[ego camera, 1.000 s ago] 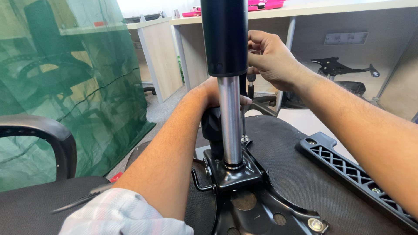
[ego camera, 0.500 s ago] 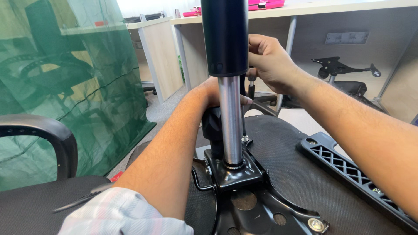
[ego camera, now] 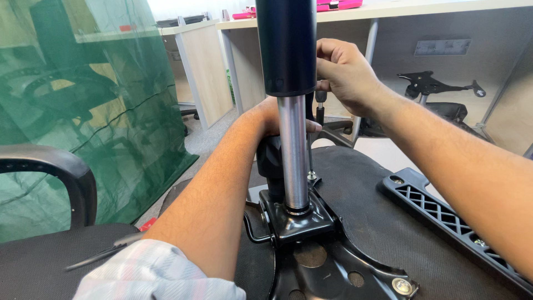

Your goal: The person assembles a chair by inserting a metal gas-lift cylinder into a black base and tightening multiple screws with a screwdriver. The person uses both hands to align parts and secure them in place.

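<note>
1. Head view, far left: green translucent plastic sheet (ego camera: pixel 94 105) hanging over stacked chairs; one curved black armrest (ego camera: pixel 53 169) in front of it.
2. Left hand (ego camera: pixel 272 119) reaches behind the chrome gas-lift cylinder with black upper sleeve (ego camera: pixel 292 150). Grip looks closed on a black knob-like part (ego camera: pixel 271 161) at the mechanism, but the fingers are mostly hidden, so I can't tell for sure.
3. The cylinder stands upright in the black steel seat-mechanism plate (ego camera: pixel 327 261), which sits on the upturned black fabric seat base (ego camera: pixel 366 189).
4. Right hand (ego camera: pixel 344 75), just right of the sleeve, grip clamped on the top of a slim black-handled screwdriver (ego camera: pixel 317 116); its shaft runs down to a screw (ego camera: pixel 312 175) beside the cylinder foot.
5. Step, as I judge it: driving a fastener at the plate. Next move calls for keeping the shaft vertical and seated in the head.
6. Count: two hands, one cylinder, one screwdriver, one black lattice plastic bracket (ego camera: pixel 444 214) at right, one more bolt (ego camera: pixel 401 285) on the plate.
</note>
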